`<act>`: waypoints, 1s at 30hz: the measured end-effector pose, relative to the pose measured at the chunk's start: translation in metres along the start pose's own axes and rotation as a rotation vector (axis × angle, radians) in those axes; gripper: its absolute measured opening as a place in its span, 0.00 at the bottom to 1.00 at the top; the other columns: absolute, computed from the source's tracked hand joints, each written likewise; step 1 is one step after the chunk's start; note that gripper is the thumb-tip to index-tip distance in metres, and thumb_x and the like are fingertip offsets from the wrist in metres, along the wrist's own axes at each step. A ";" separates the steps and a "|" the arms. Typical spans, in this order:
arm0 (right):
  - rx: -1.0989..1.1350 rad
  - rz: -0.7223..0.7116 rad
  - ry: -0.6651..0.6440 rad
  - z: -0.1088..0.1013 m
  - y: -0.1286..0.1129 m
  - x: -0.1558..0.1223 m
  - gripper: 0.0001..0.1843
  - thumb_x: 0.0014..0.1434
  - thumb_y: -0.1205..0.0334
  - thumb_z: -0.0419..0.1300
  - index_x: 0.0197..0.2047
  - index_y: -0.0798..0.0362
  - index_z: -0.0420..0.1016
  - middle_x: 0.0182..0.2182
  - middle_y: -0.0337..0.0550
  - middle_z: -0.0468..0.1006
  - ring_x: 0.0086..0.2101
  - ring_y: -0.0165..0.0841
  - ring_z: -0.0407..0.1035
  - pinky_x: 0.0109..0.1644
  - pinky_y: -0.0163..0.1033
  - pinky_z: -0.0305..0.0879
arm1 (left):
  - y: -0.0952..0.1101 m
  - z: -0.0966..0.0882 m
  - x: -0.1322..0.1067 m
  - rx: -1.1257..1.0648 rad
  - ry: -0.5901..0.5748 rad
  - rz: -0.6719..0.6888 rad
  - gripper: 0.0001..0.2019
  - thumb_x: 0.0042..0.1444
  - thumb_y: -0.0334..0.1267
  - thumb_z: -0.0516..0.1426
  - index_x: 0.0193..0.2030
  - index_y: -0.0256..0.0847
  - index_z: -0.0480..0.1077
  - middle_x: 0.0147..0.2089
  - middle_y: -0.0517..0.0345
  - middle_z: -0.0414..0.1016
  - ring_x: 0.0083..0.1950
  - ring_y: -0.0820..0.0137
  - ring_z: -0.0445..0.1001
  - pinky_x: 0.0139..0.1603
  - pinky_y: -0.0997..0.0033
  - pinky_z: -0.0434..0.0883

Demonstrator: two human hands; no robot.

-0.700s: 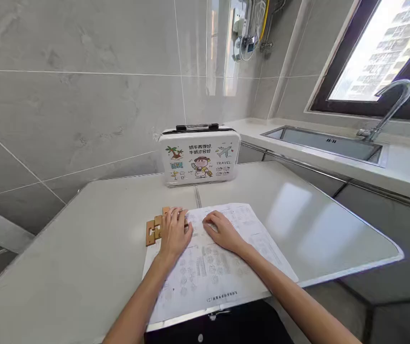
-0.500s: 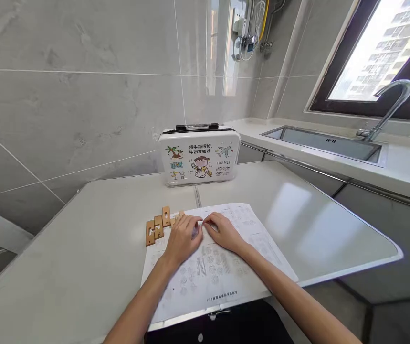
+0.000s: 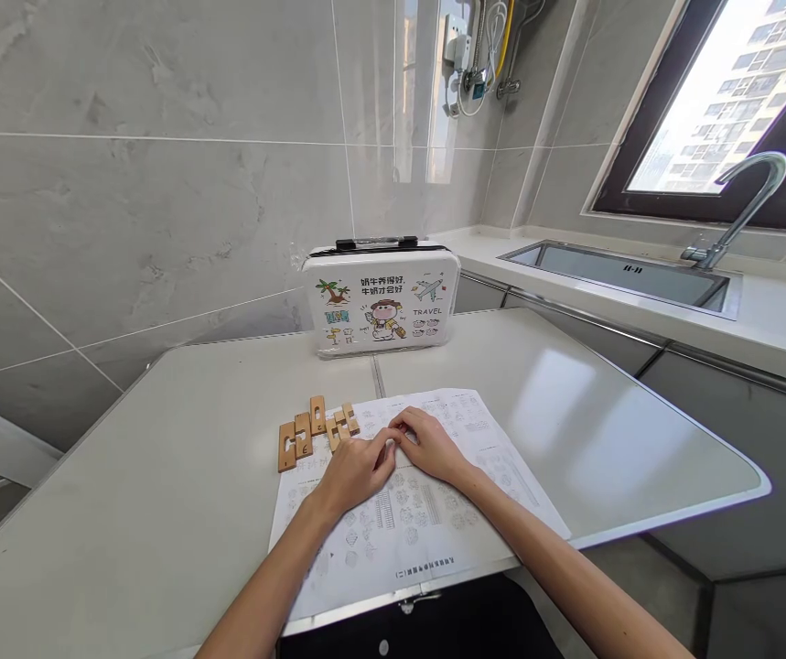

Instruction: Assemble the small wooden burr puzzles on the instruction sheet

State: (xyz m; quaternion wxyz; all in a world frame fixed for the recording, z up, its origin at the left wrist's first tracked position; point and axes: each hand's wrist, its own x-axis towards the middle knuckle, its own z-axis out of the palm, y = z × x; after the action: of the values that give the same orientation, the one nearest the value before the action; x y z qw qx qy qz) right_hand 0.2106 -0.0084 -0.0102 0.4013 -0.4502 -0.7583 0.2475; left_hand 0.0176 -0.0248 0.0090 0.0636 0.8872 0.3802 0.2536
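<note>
My left hand (image 3: 357,469) lies on a printed sheet of paper (image 3: 420,531), fingers loosely stretched toward the right, with nothing visible in it. Flat on the same sheet is my right hand (image 3: 432,445), whose fingertips touch those of the left hand. Just left of my left hand, several wooden puzzle pieces (image 3: 315,428) lie in a row across the sheet's top left corner and the white table (image 3: 159,476). Neither hand touches them.
A white toy suitcase (image 3: 380,297) with cartoon prints stands upright at the table's far edge against the tiled wall. To the right, beyond a gap, a counter holds a steel sink (image 3: 622,272) with a curved tap (image 3: 742,209) under a window.
My left hand has slid off the wooden pieces, down and to the right onto the paper, meeting the right hand's fingertips. More of the wooden pieces now show. The right hand barely moved.
</note>
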 end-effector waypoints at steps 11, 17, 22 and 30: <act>0.020 -0.007 0.002 0.002 0.001 0.001 0.08 0.65 0.71 0.58 0.40 0.49 0.75 0.38 0.41 0.78 0.41 0.36 0.71 0.46 0.42 0.67 | -0.003 0.001 -0.001 -0.006 -0.009 -0.008 0.11 0.71 0.36 0.52 0.55 0.45 0.71 0.22 0.68 0.70 0.21 0.71 0.70 0.26 0.72 0.60; 0.020 -0.012 0.003 0.003 0.004 0.001 0.09 0.65 0.72 0.58 0.40 0.49 0.76 0.38 0.42 0.78 0.40 0.36 0.71 0.46 0.42 0.68 | -0.003 0.002 -0.001 0.004 -0.005 -0.008 0.12 0.71 0.35 0.52 0.57 0.45 0.71 0.21 0.69 0.70 0.21 0.72 0.69 0.26 0.73 0.59; 0.013 -0.009 0.001 0.003 0.004 0.002 0.09 0.65 0.73 0.58 0.40 0.49 0.76 0.39 0.41 0.78 0.41 0.36 0.72 0.47 0.42 0.68 | -0.003 0.001 -0.001 0.007 0.002 0.000 0.12 0.70 0.36 0.52 0.57 0.44 0.71 0.21 0.69 0.69 0.20 0.72 0.68 0.25 0.73 0.58; 0.018 -0.007 0.004 0.003 0.003 0.001 0.09 0.65 0.73 0.58 0.40 0.49 0.76 0.39 0.41 0.79 0.41 0.36 0.72 0.47 0.42 0.68 | -0.003 0.001 -0.001 0.015 -0.002 -0.005 0.12 0.71 0.36 0.51 0.57 0.44 0.71 0.21 0.68 0.69 0.20 0.71 0.69 0.26 0.72 0.59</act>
State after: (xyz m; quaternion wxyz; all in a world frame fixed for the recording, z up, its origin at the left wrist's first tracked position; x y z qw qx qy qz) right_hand 0.2090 -0.0060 -0.0139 0.4077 -0.4443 -0.7568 0.2521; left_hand 0.0159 -0.0232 0.0065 0.0579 0.8869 0.3842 0.2498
